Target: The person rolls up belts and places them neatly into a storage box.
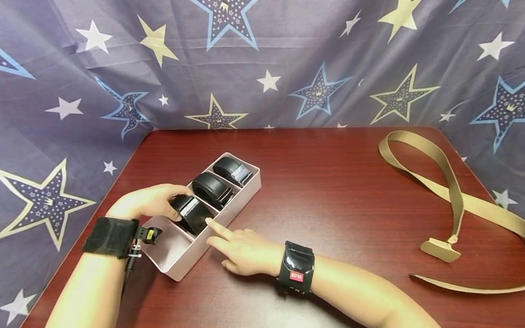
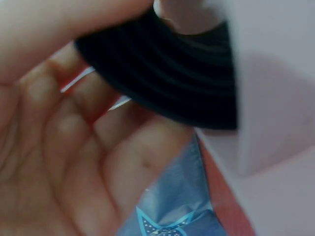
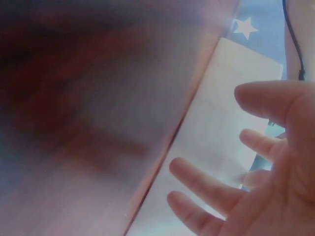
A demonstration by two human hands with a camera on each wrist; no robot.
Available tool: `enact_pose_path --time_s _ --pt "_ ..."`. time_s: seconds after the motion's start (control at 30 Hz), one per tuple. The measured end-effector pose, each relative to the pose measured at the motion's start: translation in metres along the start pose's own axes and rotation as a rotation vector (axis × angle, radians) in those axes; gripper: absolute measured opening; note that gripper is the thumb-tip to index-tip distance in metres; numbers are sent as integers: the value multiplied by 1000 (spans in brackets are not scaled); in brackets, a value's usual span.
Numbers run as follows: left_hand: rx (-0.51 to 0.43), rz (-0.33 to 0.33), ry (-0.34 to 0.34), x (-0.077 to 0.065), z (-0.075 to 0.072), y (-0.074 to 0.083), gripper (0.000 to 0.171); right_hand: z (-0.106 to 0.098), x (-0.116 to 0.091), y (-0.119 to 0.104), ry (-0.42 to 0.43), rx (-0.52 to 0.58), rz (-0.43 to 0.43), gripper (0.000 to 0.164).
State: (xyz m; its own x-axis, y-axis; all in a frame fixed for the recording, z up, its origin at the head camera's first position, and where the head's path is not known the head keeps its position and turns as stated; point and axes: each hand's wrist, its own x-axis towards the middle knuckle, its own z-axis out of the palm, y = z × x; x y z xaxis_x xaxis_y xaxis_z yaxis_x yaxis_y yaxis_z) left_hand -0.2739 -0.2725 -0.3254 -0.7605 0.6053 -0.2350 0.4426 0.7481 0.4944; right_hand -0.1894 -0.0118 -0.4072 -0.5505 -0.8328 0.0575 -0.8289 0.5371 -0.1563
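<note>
A pale pink divided box (image 1: pixel 184 264) stands slantwise at the left of the table. My left hand (image 1: pixel 156 201) grips a rolled black belt (image 1: pixel 198 217) from its far left side, thumb and fingers around the coil. The left wrist view shows the layered edge of this black belt (image 2: pixel 167 78), partly inside a compartment. My right hand (image 1: pixel 246 251) is at the box's near side, index finger extended to the belt's lower edge, other fingers loosely spread. Two more rolled black belts, a middle one (image 1: pixel 209 187) and a far one (image 1: pixel 228 169), sit in compartments farther back.
A long tan belt (image 1: pixel 476 207) lies loosely looped on the right of the dark red table (image 1: pixel 324 181), its flat buckle (image 1: pixel 440 250) towards the middle. A star-patterned cloth (image 1: pixel 250 63) hangs behind and beside the table.
</note>
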Motion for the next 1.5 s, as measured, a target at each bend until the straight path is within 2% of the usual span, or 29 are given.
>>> enact_pose_path --time_s 0.13,0.23,0.4,0.53,0.63,0.7,0.77,0.93,1.1,1.23,1.3,1.4,1.5 --pt "-84 -10 -105 1 -7 5 61 -5 0 -1 -18 -23 6 60" --pt "-82 -18 -135 0 -9 12 71 -7 -3 -2 -24 -47 11 62" --pt "79 -32 -55 0 -5 33 70 -14 -14 -3 -20 -70 10 62" --pt "200 -53 -5 8 2 59 67 -22 -28 -1 -32 -50 22 62" --pt "265 -54 2 12 9 81 68 -28 -42 3 -30 -21 32 61" --pt "293 -24 7 15 15 96 67 -32 -53 7 -17 -7 28 60" --pt "316 44 18 20 23 109 64 -37 -64 11 -1 6 33 60" --pt "317 293 130 38 52 140 50 -46 -101 25 83 -41 76 62" --pt "312 458 208 62 86 165 37 -52 -142 39 156 -138 169 57" --pt "310 523 228 81 114 178 31 -50 -175 54 149 -110 289 57" --pt "302 537 214 90 127 185 29 -47 -193 62 129 -65 372 58" --pt "313 539 163 99 141 198 28 -43 -220 76 87 14 507 64" --pt "340 531 102 107 152 206 28 -43 -245 91 38 43 653 73"
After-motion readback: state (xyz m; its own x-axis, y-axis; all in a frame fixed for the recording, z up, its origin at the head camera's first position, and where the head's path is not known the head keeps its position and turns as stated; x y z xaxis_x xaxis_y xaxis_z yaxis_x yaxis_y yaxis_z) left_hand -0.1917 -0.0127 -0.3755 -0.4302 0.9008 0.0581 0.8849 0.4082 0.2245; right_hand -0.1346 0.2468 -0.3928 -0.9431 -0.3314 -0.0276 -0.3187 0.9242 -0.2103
